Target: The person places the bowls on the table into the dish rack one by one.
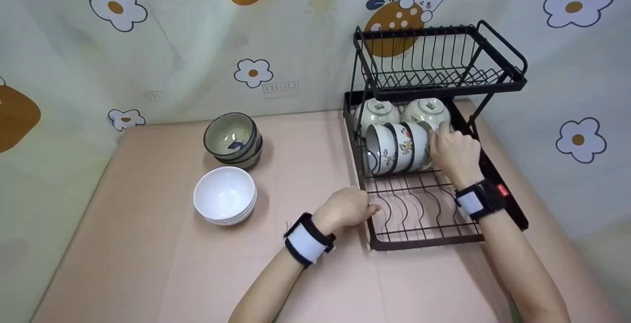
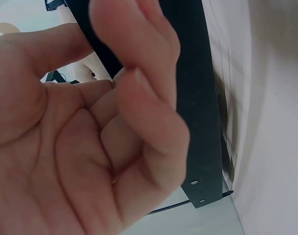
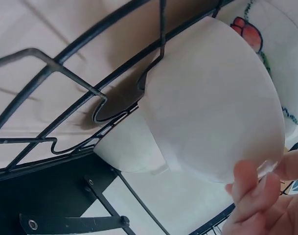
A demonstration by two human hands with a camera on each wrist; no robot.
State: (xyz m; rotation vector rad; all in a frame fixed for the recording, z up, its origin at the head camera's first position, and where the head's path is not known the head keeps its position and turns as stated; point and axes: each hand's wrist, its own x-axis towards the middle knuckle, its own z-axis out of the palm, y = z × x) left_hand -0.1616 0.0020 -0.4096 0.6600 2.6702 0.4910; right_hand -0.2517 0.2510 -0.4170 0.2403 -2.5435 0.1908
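In the head view my right hand (image 1: 457, 156) is at the right end of a row of white flowered bowls (image 1: 405, 148) standing on edge in the black dish rack's lower tier. Up close, thumb and fingers (image 3: 259, 196) pinch the foot of a white bowl (image 3: 212, 98), whose wall leans against the rack wires. My left hand (image 1: 347, 207) grips the dish rack (image 1: 424, 242) by its left side rail, thumb inside, curled fingers (image 2: 153, 117) along the outer black panel (image 2: 197, 107). Two more bowls (image 1: 428, 111) lie upside down behind the row.
Left of the rack stand a stack of white bowls (image 1: 224, 194) and a stack of greenish patterned bowls (image 1: 231, 138). The rack's upper tier (image 1: 443, 86) overhangs the back bowls. A patterned cloth (image 1: 296, 32) hangs behind the pink table (image 1: 148, 244).
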